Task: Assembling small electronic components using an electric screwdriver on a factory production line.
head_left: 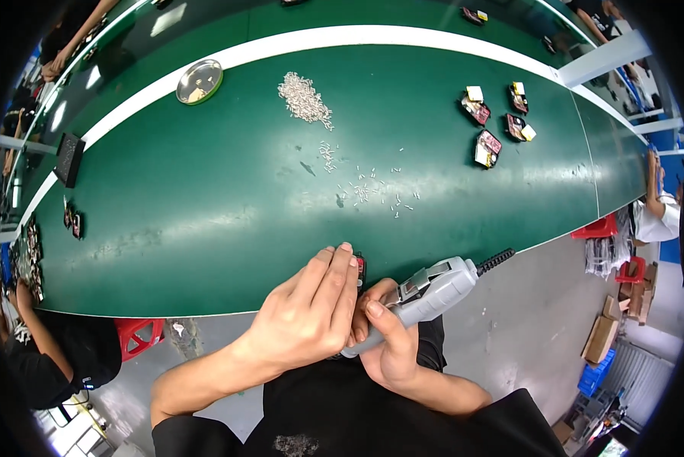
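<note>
At the bench's near edge, my left hand [308,308] is closed over a small black-and-red part [361,268], with its fingers pressed together and covering most of it. My right hand [391,339] is wrapped round a grey electric screwdriver [433,293], whose black cord end points to the upper right. The tool's tip is hidden behind my hands, close beside the left palm; I cannot tell whether it touches the part. Beyond my hands, small silvery screw-like pieces [365,188] lie scattered on the green work surface [205,190].
A larger heap of the small pieces [304,99] lies farther back. Several black-and-red units with yellow-white tags [487,148] stand at the back right. A round metal dish [199,81] and a black tray [69,160] are at the left. Co-workers sit at both ends.
</note>
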{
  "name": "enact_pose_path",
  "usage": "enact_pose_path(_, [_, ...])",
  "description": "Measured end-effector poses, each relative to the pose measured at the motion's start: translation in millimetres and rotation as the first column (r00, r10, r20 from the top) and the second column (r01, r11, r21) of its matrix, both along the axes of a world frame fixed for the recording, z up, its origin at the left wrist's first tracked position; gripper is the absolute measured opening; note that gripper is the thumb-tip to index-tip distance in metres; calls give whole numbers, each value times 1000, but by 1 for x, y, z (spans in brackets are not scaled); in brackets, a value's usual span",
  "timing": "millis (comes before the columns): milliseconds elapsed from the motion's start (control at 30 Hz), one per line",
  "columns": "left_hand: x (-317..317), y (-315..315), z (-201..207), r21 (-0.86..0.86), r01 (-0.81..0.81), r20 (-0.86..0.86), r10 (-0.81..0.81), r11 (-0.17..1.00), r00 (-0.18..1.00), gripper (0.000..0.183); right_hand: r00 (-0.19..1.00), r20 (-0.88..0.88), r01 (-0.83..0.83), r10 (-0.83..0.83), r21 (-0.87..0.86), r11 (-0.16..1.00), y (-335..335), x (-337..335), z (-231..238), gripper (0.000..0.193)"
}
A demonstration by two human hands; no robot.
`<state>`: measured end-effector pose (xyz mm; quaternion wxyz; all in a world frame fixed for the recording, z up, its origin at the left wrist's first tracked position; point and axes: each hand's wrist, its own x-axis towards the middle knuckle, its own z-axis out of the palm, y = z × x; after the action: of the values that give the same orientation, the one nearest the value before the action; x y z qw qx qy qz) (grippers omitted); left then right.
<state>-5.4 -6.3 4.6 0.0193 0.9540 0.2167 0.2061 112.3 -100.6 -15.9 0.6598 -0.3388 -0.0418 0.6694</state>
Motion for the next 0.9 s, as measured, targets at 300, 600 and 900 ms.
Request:
enact_pose_path(300, [3, -4, -4, 8, -4, -19, 4, 1000, 1000, 37, 999, 40, -8, 7, 11, 1000, -3, 10, -5, 11])
enact_pose_path(600, [-3, -17, 4, -195, -33, -106, 12, 980, 994, 35, 966, 234, -189, 112, 343, 920, 19, 56, 19, 17])
enact_pose_path(900, [-5, -19, -7, -32, -1, -117, -3, 999, 993, 40, 887, 461, -281, 16, 513, 811, 76, 78, 47, 32])
